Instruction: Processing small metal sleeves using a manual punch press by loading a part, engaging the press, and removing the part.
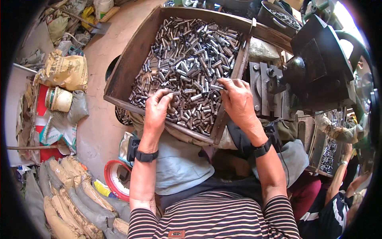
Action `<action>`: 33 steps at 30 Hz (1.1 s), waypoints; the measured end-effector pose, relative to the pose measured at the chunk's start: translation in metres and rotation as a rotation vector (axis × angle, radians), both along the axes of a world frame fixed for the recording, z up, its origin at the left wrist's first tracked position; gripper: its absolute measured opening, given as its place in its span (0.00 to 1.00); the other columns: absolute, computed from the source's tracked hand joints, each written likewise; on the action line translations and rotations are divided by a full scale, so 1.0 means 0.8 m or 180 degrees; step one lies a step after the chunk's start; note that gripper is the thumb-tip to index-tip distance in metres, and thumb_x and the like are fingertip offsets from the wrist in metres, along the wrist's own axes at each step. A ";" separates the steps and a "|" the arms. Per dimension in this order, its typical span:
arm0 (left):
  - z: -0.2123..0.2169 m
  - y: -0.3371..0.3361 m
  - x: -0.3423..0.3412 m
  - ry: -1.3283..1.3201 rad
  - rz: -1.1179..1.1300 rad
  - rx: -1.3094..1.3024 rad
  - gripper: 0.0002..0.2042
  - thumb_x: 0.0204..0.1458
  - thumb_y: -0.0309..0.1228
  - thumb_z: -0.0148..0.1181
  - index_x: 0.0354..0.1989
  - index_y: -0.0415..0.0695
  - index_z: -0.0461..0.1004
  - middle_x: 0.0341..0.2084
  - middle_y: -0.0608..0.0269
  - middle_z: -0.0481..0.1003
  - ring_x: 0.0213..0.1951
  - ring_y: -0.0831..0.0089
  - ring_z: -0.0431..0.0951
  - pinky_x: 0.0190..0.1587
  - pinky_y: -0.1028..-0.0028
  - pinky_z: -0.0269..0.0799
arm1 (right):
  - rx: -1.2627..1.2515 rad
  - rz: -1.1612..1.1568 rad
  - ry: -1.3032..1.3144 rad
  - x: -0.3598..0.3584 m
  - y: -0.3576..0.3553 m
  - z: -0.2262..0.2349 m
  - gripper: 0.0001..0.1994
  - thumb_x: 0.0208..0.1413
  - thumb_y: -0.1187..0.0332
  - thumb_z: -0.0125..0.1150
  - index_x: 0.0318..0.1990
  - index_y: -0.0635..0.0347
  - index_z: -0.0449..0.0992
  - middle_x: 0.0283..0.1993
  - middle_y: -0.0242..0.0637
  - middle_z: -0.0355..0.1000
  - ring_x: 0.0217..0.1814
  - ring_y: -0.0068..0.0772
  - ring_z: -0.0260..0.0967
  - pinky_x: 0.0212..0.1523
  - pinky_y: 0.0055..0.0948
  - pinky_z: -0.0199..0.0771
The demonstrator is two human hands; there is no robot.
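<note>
A wooden tray [129, 38] full of short metal tubes [187, 51] lies before me, some shiny and some dull brown. Over its near left part my left hand [157, 109] is closed, thumb and forefinger pinched together; a small metal tube seems to stick out at the fingertips, though pieces behind blur its outline. My right hand [239, 101] is above the tray's right wall, its thumb and forefinger pinching a short metal tube [216, 87] that points left over the pile. Each wrist wears a black strap.
A dark machine with a large black block [322, 63] and metal jaws [264, 85] stands right of the tray. Behind is a round pan [278, 18] of metal pieces. Stacked sacks [67, 195] and a red-rimmed bucket [117, 179] lie left. Another person's arm [338, 175] shows at right.
</note>
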State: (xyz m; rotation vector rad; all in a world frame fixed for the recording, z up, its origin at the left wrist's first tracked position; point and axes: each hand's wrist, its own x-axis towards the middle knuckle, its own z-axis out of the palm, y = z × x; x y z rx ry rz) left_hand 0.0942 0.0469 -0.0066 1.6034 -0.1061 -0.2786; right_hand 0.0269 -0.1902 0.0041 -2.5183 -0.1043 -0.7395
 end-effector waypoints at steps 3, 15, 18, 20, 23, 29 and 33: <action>-0.005 0.003 -0.012 0.0134 -0.0221 -0.0095 0.08 0.58 0.32 0.53 0.40 0.43 0.74 0.28 0.71 0.76 0.29 0.86 0.74 0.27 0.83 0.70 | 0.0570 0.0086 0.0233 -0.004 0.007 0.002 0.13 0.50 0.74 0.58 0.45 0.56 0.73 0.33 0.45 0.73 0.40 0.48 0.68 0.44 0.42 0.65; 0.013 -0.049 -0.060 0.0772 -0.0529 -0.1130 0.06 0.57 0.30 0.54 0.40 0.42 0.73 0.29 0.66 0.76 0.28 0.81 0.76 0.27 0.80 0.75 | 0.4453 0.1031 0.1387 -0.054 0.014 0.006 0.06 0.57 0.77 0.54 0.41 0.67 0.72 0.35 0.34 0.72 0.36 0.24 0.73 0.39 0.24 0.76; 0.016 -0.058 -0.070 0.0790 -0.0707 -0.1073 0.07 0.57 0.29 0.54 0.40 0.41 0.73 0.28 0.65 0.76 0.28 0.81 0.76 0.27 0.79 0.75 | 0.4717 0.0958 0.1299 -0.070 0.013 0.009 0.06 0.57 0.77 0.55 0.41 0.67 0.71 0.35 0.34 0.72 0.36 0.24 0.74 0.40 0.24 0.76; 0.016 -0.063 -0.076 0.0834 -0.0751 -0.1090 0.07 0.57 0.28 0.54 0.40 0.40 0.74 0.28 0.67 0.76 0.28 0.82 0.75 0.28 0.81 0.73 | 0.4790 0.0936 0.1230 -0.080 0.008 0.009 0.05 0.57 0.77 0.55 0.40 0.67 0.71 0.35 0.33 0.72 0.37 0.22 0.73 0.40 0.23 0.75; 0.019 -0.076 -0.086 0.0502 -0.0850 -0.0629 0.06 0.55 0.26 0.55 0.38 0.39 0.75 0.28 0.68 0.76 0.28 0.84 0.74 0.31 0.84 0.69 | 0.4639 0.0768 0.1047 -0.096 -0.003 0.008 0.04 0.57 0.77 0.56 0.39 0.66 0.71 0.35 0.31 0.72 0.37 0.21 0.72 0.40 0.23 0.74; 0.029 -0.101 -0.107 0.0137 -0.1057 -0.0160 0.07 0.55 0.27 0.55 0.39 0.38 0.75 0.27 0.68 0.75 0.29 0.83 0.73 0.31 0.82 0.70 | 0.3629 0.0281 0.0477 -0.128 -0.014 0.008 0.07 0.54 0.80 0.57 0.40 0.64 0.71 0.35 0.28 0.71 0.41 0.16 0.68 0.43 0.19 0.70; 0.033 -0.114 -0.115 -0.0337 -0.1177 0.0179 0.07 0.55 0.26 0.55 0.38 0.38 0.75 0.27 0.68 0.75 0.28 0.85 0.72 0.30 0.82 0.69 | 0.3474 0.0139 0.0303 -0.141 -0.024 0.007 0.09 0.53 0.80 0.58 0.41 0.63 0.71 0.36 0.28 0.71 0.42 0.16 0.68 0.44 0.18 0.69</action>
